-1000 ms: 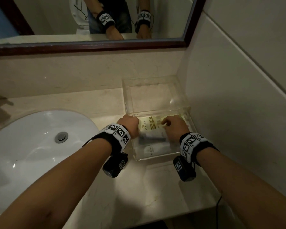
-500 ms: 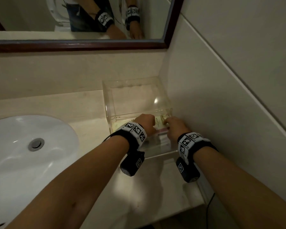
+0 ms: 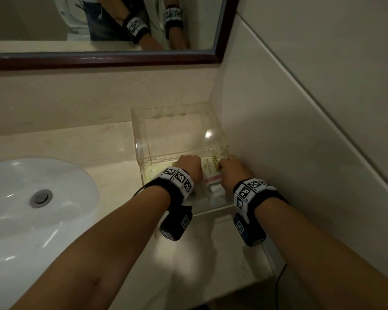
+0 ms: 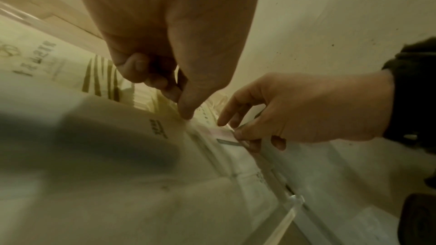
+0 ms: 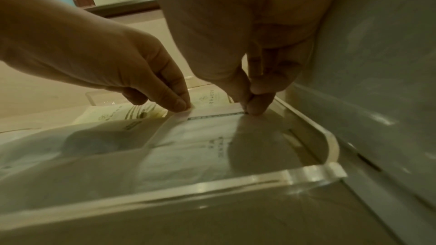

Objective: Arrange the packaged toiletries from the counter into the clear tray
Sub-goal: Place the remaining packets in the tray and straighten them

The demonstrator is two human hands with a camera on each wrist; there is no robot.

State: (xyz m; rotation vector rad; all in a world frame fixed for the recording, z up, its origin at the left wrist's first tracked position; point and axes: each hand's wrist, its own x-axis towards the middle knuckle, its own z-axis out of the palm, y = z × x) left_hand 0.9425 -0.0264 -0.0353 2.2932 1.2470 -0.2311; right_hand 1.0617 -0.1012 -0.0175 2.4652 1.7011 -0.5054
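So the packet I've got both hands on is a flat white sachet (image 5: 200,137) with a pinkish strip along its top edge, lying in the near right part of the clear tray (image 3: 139,139). From my head view the tray sits at about 12 o'clock, pushed into the corner where the counter (image 3: 87,142) meets the side wall (image 3: 300,130). Right hand (image 5: 254,74) has thumb and fingertips curled tight, pinching the sachet's far right corner right by the tray wall. Left hand (image 5: 113,59) comes in from 9 o'clock, fingers curled, thumb tip pressing down on the sachet's far left corner; can't tell if it's actually pinching or just pinning it.

More stuff already in the tray: a cream packet with gold stripes (image 4: 99,77) and printed text just beyond the sachet toward 12 o'clock, and a bigger translucent pouch (image 4: 94,137) with something dark and blurry inside, just left of the sachet at 9 o'clock. The far half of the tray shows only bare bottom.

Outside that, the white sink (image 3: 31,209) is off at 9 o'clock with its metal drain (image 3: 40,198), and the dark-framed mirror (image 3: 99,60) runs across the top at 12.
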